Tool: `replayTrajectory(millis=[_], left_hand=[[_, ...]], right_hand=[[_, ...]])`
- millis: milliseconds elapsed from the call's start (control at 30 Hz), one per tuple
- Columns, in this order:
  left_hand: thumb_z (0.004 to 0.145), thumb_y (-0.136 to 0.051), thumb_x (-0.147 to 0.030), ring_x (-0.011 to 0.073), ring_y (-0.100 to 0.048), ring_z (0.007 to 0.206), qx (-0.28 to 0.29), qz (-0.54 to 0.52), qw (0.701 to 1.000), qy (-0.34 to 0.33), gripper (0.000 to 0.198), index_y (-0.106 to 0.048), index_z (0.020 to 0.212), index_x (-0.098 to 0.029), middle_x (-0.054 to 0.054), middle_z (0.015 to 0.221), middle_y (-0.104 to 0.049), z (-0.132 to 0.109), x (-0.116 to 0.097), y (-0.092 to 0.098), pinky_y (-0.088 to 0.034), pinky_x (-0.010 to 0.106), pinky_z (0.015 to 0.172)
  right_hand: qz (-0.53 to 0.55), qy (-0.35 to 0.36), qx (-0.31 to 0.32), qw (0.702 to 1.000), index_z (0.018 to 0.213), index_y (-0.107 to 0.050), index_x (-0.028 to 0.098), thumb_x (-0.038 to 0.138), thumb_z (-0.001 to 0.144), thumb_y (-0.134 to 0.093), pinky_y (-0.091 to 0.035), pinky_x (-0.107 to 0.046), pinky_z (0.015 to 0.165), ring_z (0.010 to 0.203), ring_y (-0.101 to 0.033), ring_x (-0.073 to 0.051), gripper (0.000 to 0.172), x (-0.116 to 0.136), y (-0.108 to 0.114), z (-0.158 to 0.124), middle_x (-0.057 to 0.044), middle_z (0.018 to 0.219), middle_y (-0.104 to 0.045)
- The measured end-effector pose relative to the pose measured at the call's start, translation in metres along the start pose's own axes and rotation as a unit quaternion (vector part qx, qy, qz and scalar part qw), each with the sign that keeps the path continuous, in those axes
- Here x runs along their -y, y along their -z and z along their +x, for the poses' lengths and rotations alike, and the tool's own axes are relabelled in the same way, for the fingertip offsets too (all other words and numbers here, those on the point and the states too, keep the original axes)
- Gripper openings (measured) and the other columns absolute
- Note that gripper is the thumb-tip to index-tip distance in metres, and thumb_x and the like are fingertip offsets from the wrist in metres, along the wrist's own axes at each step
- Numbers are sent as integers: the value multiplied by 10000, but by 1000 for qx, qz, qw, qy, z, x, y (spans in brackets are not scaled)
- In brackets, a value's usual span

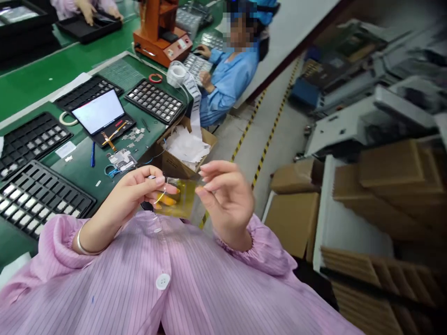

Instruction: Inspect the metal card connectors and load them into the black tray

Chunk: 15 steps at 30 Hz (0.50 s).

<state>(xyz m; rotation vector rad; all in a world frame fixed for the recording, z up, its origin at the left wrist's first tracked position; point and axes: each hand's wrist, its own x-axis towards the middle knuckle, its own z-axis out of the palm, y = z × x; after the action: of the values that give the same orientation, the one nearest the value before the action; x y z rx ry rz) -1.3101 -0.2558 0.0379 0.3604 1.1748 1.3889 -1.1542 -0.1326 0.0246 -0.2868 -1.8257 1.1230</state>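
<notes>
In front of my chest, my left hand (pixel 139 186) pinches a see-through yellow film sheet (pixel 186 197) by its left side. Some of the left fingers lie behind the sheet and show through it. My right hand (pixel 230 197) is raised at the sheet's right edge, its thumb and fingertips drawn together. What lies between those right fingertips is too small to make out. Past my left hand, on the green bench, are a small circuit board (pixel 122 159) with a ribbon cable, blue-handled scissors (pixel 112 172) and a lit screen (pixel 99 111) in a black holder.
Black trays (pixel 42 197) of small parts stand on the bench. An open carton (pixel 206 139) with white paper is by its edge. A co-worker in blue (pixel 232 77) sits beyond, near an orange machine (pixel 162 42). Cardboard boxes (pixel 293 218) stand at right.
</notes>
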Motion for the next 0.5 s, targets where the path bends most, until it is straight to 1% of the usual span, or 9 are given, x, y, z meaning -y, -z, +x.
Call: replayTrajectory(millis=[67, 133, 200, 233, 300, 367, 400, 467, 500], left_hand=[[808, -769, -369, 103, -603, 555, 18, 38, 999, 19, 303, -554, 861, -162, 52, 789, -739, 2, 4, 1, -461, 177, 518], [816, -762, -391, 117, -619, 591, 49, 86, 995, 20, 316, -549, 873, -165, 66, 805, -738, 4, 11, -5, -456, 182, 529], [831, -744, -428, 135, -630, 632, 93, 140, 986, 10, 326, -550, 886, -173, 63, 821, -732, 4, 20, -15, -466, 200, 555], [833, -739, -447, 129, -613, 608, 123, 169, 978, 3, 330, -556, 890, -178, 50, 814, -725, 4, 25, -20, -466, 207, 554], [816, -754, -462, 151, -642, 689, 152, 250, 956, -15, 326, -582, 895, -198, 20, 789, -702, 8, 37, -33, -474, 199, 579], [790, -765, -497, 182, -659, 777, 192, 316, 928, -44, 342, -612, 919, -219, 15, 829, -695, 18, 54, -50, -532, 231, 689], [788, -757, -519, 200, -667, 824, 211, 344, 913, -58, 359, -614, 947, -231, 22, 873, -701, 23, 64, -63, -543, 245, 726], [768, -748, -571, 221, -664, 800, 273, 368, 887, -60, 406, -615, 965, -242, 41, 918, -709, 30, 92, -95, -560, 280, 708], [777, -727, -591, 231, -666, 811, 289, 363, 884, -61, 410, -611, 974, -250, 45, 921, -715, 30, 108, -114, -564, 292, 714]], right_hand=[[55, -105, -32, 992, 860, -534, 233, 177, 872, -639, -541, -331, 880, 992, -634, -155, 119, 5, -2, -16, -23, 1062, -639], [73, -166, -53, 982, 852, -521, 223, 243, 880, -646, -529, -327, 904, 991, -630, -145, 130, 14, 4, -30, -28, 1052, -645], [53, -197, -63, 977, 832, -547, 208, 273, 864, -678, -505, -327, 929, 1017, -625, -149, 150, 28, 18, -45, -41, 1058, -654], [37, -204, -62, 976, 813, -569, 200, 279, 849, -705, -491, -327, 946, 1037, -623, -154, 161, 38, 26, -53, -48, 1066, -660], [7, -208, -49, 977, 763, -611, 186, 288, 811, -763, -464, -328, 980, 1067, -622, -165, 189, 57, 44, -72, -58, 1078, -677], [-10, -211, -34, 977, 740, -634, 178, 315, 774, -808, -457, -316, 990, 1037, -638, -161, 224, 71, 65, -95, -60, 1077, -690], [-22, -214, -37, 976, 732, -641, 178, 333, 754, -824, -454, -307, 992, 1022, -643, -158, 241, 78, 78, -109, -56, 1066, -693], [-52, -223, -51, 972, 733, -655, 180, 358, 730, -841, -433, -292, 1015, 1053, -638, -159, 257, 91, 107, -142, -45, 1055, -688], [-63, -228, -65, 969, 733, -661, 182, 370, 724, -844, -421, -288, 1027, 1082, -630, -164, 262, 100, 122, -162, -41, 1050, -685]])
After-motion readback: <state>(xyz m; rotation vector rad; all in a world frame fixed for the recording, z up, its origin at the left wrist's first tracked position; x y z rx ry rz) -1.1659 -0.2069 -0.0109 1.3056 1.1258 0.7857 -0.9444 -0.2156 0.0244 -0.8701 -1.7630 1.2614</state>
